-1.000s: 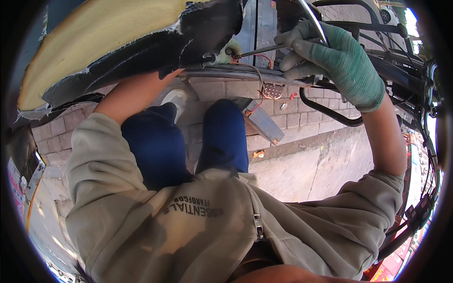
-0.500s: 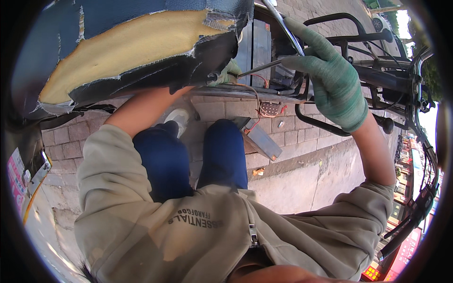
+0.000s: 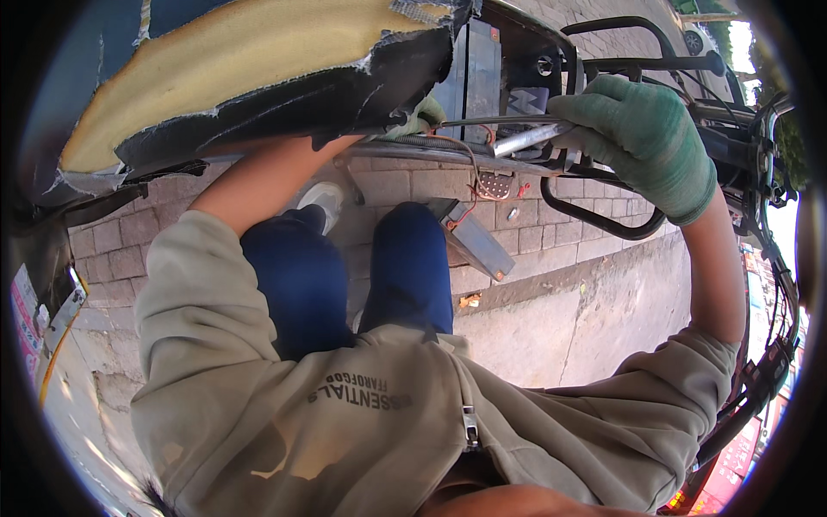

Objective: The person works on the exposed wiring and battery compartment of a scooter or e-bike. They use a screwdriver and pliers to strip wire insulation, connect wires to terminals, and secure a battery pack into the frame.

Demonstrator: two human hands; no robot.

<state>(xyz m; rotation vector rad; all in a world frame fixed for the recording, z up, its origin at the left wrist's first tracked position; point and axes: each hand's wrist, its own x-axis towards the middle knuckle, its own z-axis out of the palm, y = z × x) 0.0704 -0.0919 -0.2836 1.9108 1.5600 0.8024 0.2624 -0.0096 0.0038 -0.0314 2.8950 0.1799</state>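
Observation:
My left hand [image 3: 420, 116], in a green glove and partly hidden by the torn seat [image 3: 250, 65], is curled at the tip of a thin metal rod [image 3: 487, 121], beside red wires [image 3: 472, 148]; what its fingers grip is unclear. My right hand [image 3: 624, 129], also gloved, grips that rod and a shiny chrome bar [image 3: 528, 138], which lies low along the vehicle's frame rail [image 3: 388, 151]. Behind them grey batteries [image 3: 478, 73] sit in the open compartment under the seat.
A detached grey battery [image 3: 474, 241] with wires rests on the brick pavement by my knees. A dotted pedal [image 3: 494, 184], black tube bars [image 3: 594, 220] and cabled handlebars [image 3: 767, 164] flank the right side. A parked car [image 3: 693, 41] stands at the top right.
My right hand has tilted the chrome bar down from a steep, raised angle to low beside the rail. The seat and frame have shifted a little in view.

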